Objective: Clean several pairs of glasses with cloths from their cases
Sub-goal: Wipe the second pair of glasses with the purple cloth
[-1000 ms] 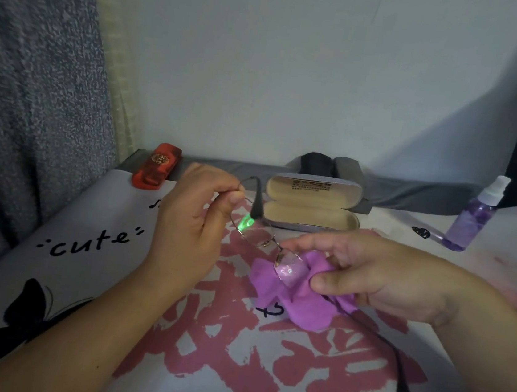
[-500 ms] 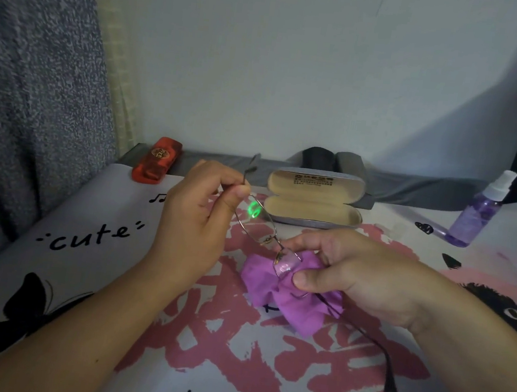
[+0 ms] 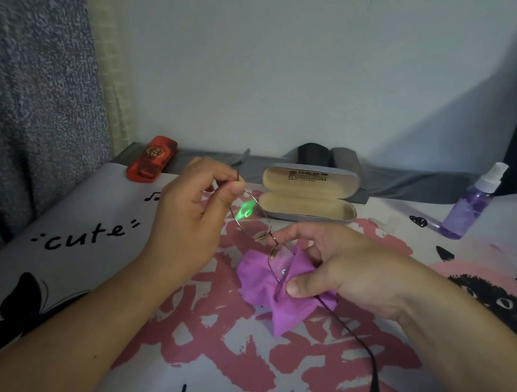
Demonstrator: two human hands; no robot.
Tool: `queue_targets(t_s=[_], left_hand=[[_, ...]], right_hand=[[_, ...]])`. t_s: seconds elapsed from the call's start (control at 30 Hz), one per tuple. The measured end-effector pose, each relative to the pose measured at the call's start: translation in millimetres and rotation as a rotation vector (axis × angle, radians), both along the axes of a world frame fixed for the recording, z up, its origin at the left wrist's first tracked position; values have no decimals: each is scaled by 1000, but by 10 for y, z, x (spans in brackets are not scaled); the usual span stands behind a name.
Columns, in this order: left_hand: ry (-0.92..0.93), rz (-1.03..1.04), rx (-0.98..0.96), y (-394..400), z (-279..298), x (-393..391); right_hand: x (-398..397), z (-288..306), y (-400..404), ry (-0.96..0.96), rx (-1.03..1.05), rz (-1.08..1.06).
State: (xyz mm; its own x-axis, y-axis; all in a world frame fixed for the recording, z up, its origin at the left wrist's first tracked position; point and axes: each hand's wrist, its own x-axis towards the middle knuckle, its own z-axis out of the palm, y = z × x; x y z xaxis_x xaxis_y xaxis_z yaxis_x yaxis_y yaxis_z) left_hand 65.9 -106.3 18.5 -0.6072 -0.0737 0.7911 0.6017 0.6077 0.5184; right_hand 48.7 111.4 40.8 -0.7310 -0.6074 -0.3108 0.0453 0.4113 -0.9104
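two hands on one pair here, and the wipe is live: the left hand (image 3: 190,217) pinches the glasses (image 3: 258,228) at the far temple hinge, thumb and forefinger clamped on the thin metal, while the right hand (image 3: 336,269) has its thumb and fingers closed on the purple cloth (image 3: 269,290) with the near lens sandwiched inside. compared with a second ago the frame has tipped up a touch, the green glint has slid higher on the free lens, and the right thumb has worked down toward the lens's lower edge. i read that as the rub travelling across this lens, so it looks close to done, with the other lens likely next. the glasses hang just above the printed bedsheet (image 3: 91,235), in front of the open case (image 3: 307,198).

materials now: wire-thin rimless-looking frame, oval lenses, one long dark temple trailing off toward the near right. the cloth is soft, matte, bunched into folds. the case is a hard clamshell with a pale felt-like lining. a red case (image 3: 151,162) lies closed at the back left, and a translucent purple spray bottle (image 3: 471,207) stands far right.
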Motion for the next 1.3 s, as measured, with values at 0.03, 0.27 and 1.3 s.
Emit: queue_targets(t_s=[0.03, 0.27, 1.3], left_hand=[[-14, -12, 23, 3, -13, 0], [-108, -37, 102, -14, -30, 5], [-65, -174, 144, 14, 10, 17]], right_hand=[[18, 8, -12, 12, 11, -13], [22, -41, -93, 60, -56, -110], [39, 80, 11, 126, 0, 114]])
